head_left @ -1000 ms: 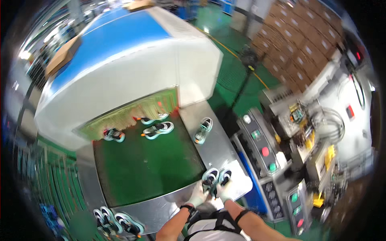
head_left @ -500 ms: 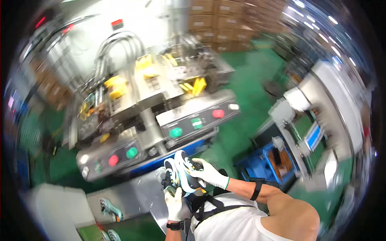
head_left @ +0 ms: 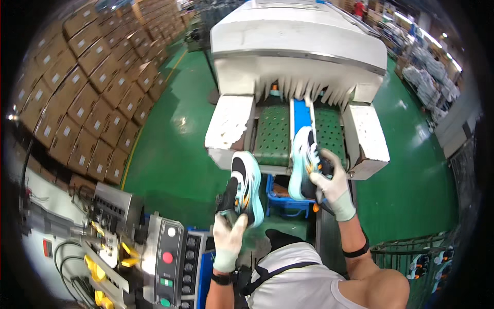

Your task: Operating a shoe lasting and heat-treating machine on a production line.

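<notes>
My left hand (head_left: 229, 242), in a white glove, grips a black, white and mint sneaker (head_left: 249, 180) by its heel end, toe pointing away from me. A matching sneaker (head_left: 298, 167) is in my gloved right hand (head_left: 337, 191), whose fingers wrap its heel and side. That shoe reaches over the near end of a conveyor (head_left: 275, 135) with green perforated belts and a blue middle strip (head_left: 301, 114); whether it touches the belt I cannot tell. The left sneaker hangs in the air, left of the belt's front edge.
A white tunnel housing (head_left: 298, 38) with a strip curtain (head_left: 303, 90) covers the conveyor's far part. A blue crate (head_left: 288, 205) sits under its near end. At lower left stands a machine with a button panel (head_left: 167, 257); stacked cartons (head_left: 87, 108) line the left. A shoe rack (head_left: 396, 257) is at lower right.
My view has swung right, from the button-panel machine to the conveyor. The two sneakers, held close together before, are now apart, the right one out over the belt's end.
</notes>
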Demonstrator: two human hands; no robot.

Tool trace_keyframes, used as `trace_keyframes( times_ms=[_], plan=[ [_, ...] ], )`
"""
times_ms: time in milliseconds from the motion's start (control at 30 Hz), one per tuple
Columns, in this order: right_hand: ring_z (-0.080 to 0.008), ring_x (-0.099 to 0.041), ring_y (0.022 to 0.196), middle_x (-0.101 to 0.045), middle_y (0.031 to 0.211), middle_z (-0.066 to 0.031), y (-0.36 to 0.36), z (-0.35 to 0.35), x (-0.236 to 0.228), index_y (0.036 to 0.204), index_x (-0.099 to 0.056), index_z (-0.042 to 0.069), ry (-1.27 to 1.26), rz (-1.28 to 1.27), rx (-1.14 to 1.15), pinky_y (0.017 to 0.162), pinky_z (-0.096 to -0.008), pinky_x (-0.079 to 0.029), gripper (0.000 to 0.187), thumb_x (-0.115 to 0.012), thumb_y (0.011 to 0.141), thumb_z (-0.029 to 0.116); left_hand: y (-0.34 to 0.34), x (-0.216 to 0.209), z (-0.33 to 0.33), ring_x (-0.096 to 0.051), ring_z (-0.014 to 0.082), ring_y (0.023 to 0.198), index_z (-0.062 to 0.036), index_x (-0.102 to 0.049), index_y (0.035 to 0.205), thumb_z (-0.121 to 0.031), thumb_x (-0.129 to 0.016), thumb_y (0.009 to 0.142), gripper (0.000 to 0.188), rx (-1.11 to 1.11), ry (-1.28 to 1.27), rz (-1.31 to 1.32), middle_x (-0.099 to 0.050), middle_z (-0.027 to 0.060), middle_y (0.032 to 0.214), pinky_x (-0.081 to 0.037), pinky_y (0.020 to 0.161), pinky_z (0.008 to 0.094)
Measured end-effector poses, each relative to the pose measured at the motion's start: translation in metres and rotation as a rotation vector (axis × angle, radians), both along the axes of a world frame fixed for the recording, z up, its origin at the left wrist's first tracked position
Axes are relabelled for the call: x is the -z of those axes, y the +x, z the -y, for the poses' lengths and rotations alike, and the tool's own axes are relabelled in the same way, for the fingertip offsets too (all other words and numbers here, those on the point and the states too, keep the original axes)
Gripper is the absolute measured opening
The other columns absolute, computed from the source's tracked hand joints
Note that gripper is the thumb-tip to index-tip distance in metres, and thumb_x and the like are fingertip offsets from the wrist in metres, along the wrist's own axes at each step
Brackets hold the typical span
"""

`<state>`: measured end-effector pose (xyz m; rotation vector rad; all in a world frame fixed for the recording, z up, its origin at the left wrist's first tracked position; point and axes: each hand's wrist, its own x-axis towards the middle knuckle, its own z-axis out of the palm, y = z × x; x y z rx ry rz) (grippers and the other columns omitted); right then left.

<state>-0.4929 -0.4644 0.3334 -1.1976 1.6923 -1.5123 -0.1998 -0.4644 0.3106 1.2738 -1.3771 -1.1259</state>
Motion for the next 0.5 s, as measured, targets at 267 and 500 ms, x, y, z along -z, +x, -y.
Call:
trace_keyframes(
  times_ms=[267,500],
  plan=[
    [-0.0414,-0.058,0.117,-0.055,0.133,-0.0261,-0.11,0.106,0.065,0.146,-0.035,0.002,0.398,-0.522,0.432,0.102,-0.0444,-0.046,0.075,-0.067,0.082,0.025,-0.167,0.063,0.2,-0.063,0.034,0.11,0.0056,-0.042,0.138,-0.011,-0.069,0.086,0.061,0.097,-0.337,0.298,-0.062,0.0233,0.121,-0.049,0.095,0.0379],
    [-0.0378,-0.053,0.126,-0.054,0.134,-0.0281,-0.124,0.151,0.072,0.143,-0.039,-0.004,0.26,-0.461,0.376,0.107,-0.0385,-0.041,0.074,-0.071,0.084,0.028,-0.197,0.087,0.244,-0.043,0.0424,0.134,0.01,-0.028,0.146,-0.016,-0.072,0.083,0.081,0.129,-0.374,0.298,-0.043,0.0327,0.143,-0.035,0.113,0.0402]
  ],
)
